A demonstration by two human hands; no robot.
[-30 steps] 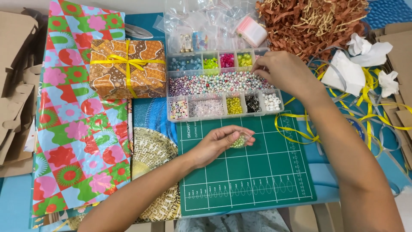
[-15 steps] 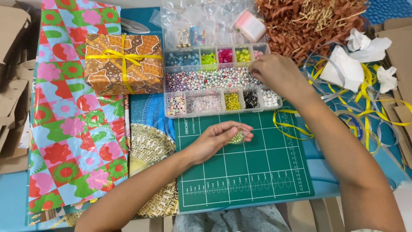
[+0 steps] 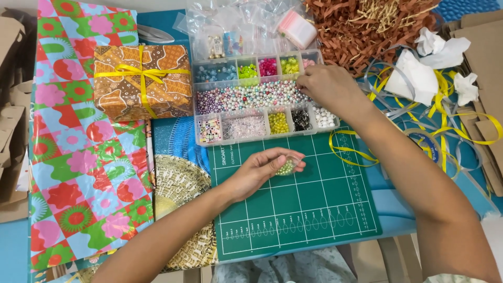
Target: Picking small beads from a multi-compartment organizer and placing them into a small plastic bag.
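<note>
Against the frame a second ago, the whole scene sits slightly up and left; the right hand (image 3: 326,86) has stayed over the bead organiser (image 3: 262,99), and the left hand (image 3: 261,170) has hardly shifted on the green cutting mat (image 3: 298,204).

Progress, judged: one clear pouch of beads (image 3: 288,167) holds a small cluster of pale green and pearl beads, so gathering is under way; the long pearl row (image 3: 246,98) remains nearly full, and much could yet be picked.

Count, largest first: one sheet of flowered wrapping paper (image 3: 84,152) along the table's left edge; one cutting mat at the near edge; one heap of brown paper shred (image 3: 367,26) at the far right corner; one wrapped gift box (image 3: 141,78) tied with yellow ribbon; one organiser, eleven compartments visible.

Hands: the left hand is cupped around the pouch above the mat's far left part. The right hand's fingertips pinch down at the right end of the pearl row; whether a bead is gripped cannot be told.
</note>
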